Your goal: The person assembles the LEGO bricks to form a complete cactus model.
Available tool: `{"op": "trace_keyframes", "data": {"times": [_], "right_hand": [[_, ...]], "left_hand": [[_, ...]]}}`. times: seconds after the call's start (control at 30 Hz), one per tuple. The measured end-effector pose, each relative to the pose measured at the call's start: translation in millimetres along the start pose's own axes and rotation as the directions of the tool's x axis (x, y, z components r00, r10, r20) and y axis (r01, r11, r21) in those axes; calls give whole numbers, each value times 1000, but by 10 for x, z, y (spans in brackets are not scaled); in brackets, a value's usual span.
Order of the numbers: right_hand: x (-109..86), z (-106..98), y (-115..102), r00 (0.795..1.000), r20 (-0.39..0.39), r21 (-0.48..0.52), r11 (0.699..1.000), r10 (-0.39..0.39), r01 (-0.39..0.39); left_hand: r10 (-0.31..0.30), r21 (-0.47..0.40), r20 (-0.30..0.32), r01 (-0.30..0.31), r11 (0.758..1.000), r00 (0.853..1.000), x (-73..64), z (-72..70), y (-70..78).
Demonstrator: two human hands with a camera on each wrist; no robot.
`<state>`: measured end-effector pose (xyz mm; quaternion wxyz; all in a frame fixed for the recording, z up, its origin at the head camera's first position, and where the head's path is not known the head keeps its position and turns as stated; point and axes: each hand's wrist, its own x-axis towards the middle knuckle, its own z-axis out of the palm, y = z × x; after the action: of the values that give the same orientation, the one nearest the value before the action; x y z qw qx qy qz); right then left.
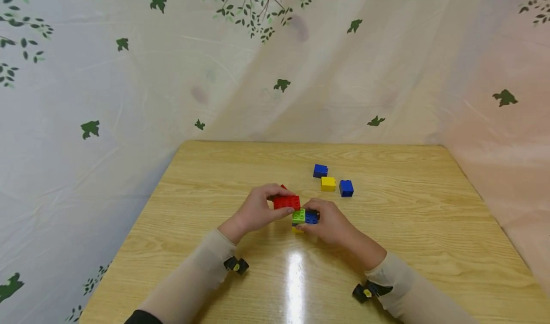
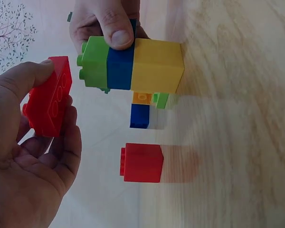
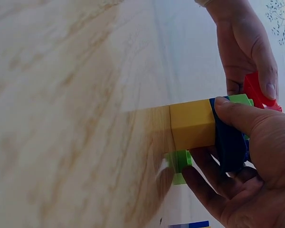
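Nearest us in the head view are the pale left sleeve (image 1: 193,271) and right sleeve (image 1: 429,290), reaching in over the table (image 1: 429,214). We see the left hand (image 1: 259,209) pinching a red brick (image 1: 288,202) and the right hand (image 1: 333,224) gripping a small stack: green brick (image 1: 298,215) on top, blue brick (image 1: 311,217) jutting to the right, yellow brick (image 1: 296,229) at the bottom. Towards the table's far edge lie a loose yellow block (image 1: 328,184) and two blue blocks (image 1: 320,171). The relation that counts, we judge, is red to green: the red brick sits just above and left of the green studs, its long axis running roughly along the far edge, the left hand carrying it and the right nearer the stack. In the left wrist view we find a narrow gap between the two, the red one tilted, its hollow underside seemingly turned towards the stack; a red block (image 2: 142,163) stands apart on the table. In the right wrist view we see the right thumb across the blue brick, while the yellow base appears to rest on the table.
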<state>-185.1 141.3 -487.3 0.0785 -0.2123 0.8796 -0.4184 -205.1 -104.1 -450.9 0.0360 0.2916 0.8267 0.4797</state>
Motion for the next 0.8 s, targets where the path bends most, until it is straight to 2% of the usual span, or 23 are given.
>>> {"op": "trace_keyframes", "data": {"times": [0.23,0.8], "right_hand": [[8,-8,2,1000,-18,-27,1000,-14,13],[-4,-16,-7,1000,-13,-3,1000,-28,28]], "left_hand": [[19,8,33,-20,1000,999,-5,55,12],[21,-3,48,-21,1000,999,-18,111,-1]]}}
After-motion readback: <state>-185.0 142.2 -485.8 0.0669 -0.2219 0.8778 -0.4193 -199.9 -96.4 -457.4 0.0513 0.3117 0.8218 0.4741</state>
